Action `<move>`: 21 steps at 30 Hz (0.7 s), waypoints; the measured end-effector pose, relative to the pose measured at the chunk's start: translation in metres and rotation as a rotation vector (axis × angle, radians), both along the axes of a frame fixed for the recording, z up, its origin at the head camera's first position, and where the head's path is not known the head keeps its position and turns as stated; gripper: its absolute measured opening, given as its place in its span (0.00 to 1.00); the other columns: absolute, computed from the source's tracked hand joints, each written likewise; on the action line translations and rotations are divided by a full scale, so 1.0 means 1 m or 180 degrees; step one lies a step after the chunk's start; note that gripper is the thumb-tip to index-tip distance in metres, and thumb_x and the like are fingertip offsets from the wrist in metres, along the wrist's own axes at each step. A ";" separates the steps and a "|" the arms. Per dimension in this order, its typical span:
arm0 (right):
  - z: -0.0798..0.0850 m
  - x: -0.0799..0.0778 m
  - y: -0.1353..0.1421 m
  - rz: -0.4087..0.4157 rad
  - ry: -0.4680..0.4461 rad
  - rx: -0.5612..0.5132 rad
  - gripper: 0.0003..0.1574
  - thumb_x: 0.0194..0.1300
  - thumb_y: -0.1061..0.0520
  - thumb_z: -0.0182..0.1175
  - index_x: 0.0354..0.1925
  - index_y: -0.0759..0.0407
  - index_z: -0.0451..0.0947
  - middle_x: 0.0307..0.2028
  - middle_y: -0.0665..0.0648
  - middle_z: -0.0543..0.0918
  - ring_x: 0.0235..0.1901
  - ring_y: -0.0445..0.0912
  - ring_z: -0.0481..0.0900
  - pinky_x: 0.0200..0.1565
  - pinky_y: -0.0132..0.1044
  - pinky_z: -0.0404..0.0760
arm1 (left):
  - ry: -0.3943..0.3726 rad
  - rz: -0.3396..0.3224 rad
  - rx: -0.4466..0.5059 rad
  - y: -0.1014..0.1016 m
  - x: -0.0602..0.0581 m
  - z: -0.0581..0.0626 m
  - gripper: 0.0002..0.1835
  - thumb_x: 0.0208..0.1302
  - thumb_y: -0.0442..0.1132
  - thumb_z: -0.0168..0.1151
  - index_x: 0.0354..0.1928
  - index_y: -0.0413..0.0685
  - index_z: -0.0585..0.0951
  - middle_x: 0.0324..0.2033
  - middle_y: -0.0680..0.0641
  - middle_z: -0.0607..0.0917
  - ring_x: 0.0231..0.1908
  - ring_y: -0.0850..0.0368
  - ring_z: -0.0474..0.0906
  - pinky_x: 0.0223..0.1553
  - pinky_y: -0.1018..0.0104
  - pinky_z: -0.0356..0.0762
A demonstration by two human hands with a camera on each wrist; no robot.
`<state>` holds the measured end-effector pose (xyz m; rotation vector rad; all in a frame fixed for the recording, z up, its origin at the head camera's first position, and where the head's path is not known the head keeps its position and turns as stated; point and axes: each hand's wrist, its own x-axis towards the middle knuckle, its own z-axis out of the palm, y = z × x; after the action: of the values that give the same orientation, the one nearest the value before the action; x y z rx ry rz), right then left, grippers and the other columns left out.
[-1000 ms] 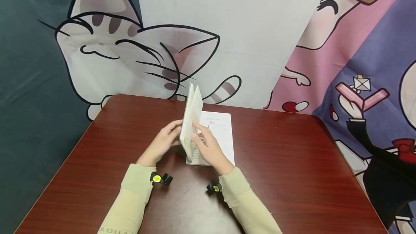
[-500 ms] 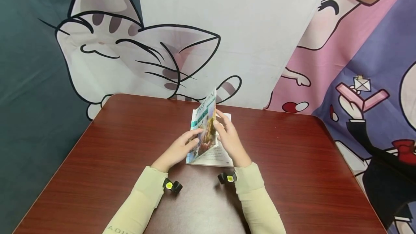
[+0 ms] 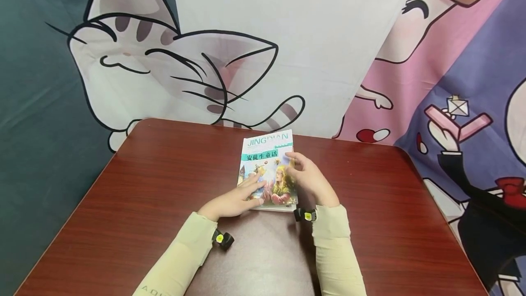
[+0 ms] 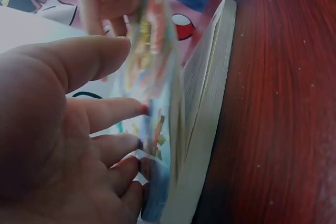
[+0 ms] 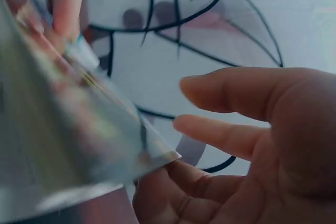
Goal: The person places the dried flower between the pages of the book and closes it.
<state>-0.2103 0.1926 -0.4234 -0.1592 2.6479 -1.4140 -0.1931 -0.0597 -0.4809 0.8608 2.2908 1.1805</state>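
A paperback book (image 3: 268, 162) lies front cover up on the table, its cover showing a yellow-haired figure and a teal title band. In the left wrist view the cover (image 4: 157, 124) still stands a little away from the page block (image 4: 202, 150). My left hand (image 3: 235, 199) rests on the lower left of the cover with its fingers spread and fairly straight. At the book's right edge is my right hand (image 3: 314, 180), fingers loosely bent. The right wrist view shows its thumb and forefinger apart with nothing between them, and lower fingers by the blurred cover corner.
The reddish-brown wooden table (image 3: 164, 163) extends around the book. Behind it hangs a cloth backdrop (image 3: 312, 49) with cartoon figures. Each wrist carries a small black camera, one at the left cuff (image 3: 223, 240) and one at the right.
The book was held partly open with the cover and pages upright; these have swung down to the right. My left hand followed onto the cover, and my right hand moved right to the edge.
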 end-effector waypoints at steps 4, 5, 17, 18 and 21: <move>-0.013 -0.006 0.000 0.0157 0.0083 0.0549 0.32 0.67 0.62 0.60 0.69 0.62 0.72 0.51 0.70 0.80 0.38 0.54 0.77 0.41 0.42 0.78 | 0.0144 -0.0084 -0.0241 0.001 0.000 0.000 0.33 0.78 0.50 0.53 0.78 0.44 0.62 0.81 0.43 0.44 0.79 0.44 0.35 0.75 0.41 0.43; -0.015 -0.007 -0.001 0.0181 0.0105 0.0696 0.33 0.66 0.61 0.61 0.69 0.61 0.72 0.49 0.70 0.79 0.38 0.54 0.76 0.41 0.44 0.78 | 0.0199 -0.0099 -0.0315 0.001 0.000 0.000 0.32 0.78 0.50 0.52 0.77 0.44 0.62 0.81 0.43 0.44 0.79 0.44 0.35 0.75 0.41 0.43; -0.027 -0.005 -0.014 0.0019 -0.0132 0.1272 0.38 0.59 0.54 0.73 0.67 0.55 0.77 0.65 0.71 0.67 0.56 0.68 0.72 0.57 0.62 0.74 | 0.0564 -0.0336 -0.0904 0.005 0.006 0.005 0.36 0.76 0.49 0.55 0.79 0.43 0.59 0.80 0.38 0.45 0.79 0.41 0.36 0.76 0.41 0.42; -0.027 -0.005 -0.014 0.0055 -0.0092 0.1314 0.38 0.59 0.54 0.72 0.67 0.56 0.77 0.68 0.71 0.67 0.60 0.69 0.71 0.60 0.64 0.71 | 0.0586 -0.0345 -0.0945 0.006 0.006 0.005 0.36 0.76 0.49 0.55 0.79 0.44 0.59 0.80 0.37 0.45 0.79 0.41 0.36 0.76 0.41 0.42; -0.027 -0.007 -0.013 0.0192 0.0028 0.1432 0.37 0.61 0.54 0.71 0.67 0.61 0.76 0.72 0.69 0.66 0.68 0.67 0.65 0.68 0.67 0.58 | 0.0642 -0.0333 -0.1108 0.010 0.007 0.006 0.37 0.76 0.49 0.55 0.80 0.45 0.57 0.80 0.37 0.45 0.79 0.41 0.36 0.75 0.41 0.44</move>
<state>-0.2177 0.1793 -0.4507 -0.1929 2.8569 -0.7713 -0.1861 -0.0494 -0.4751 0.9842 2.4747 0.6465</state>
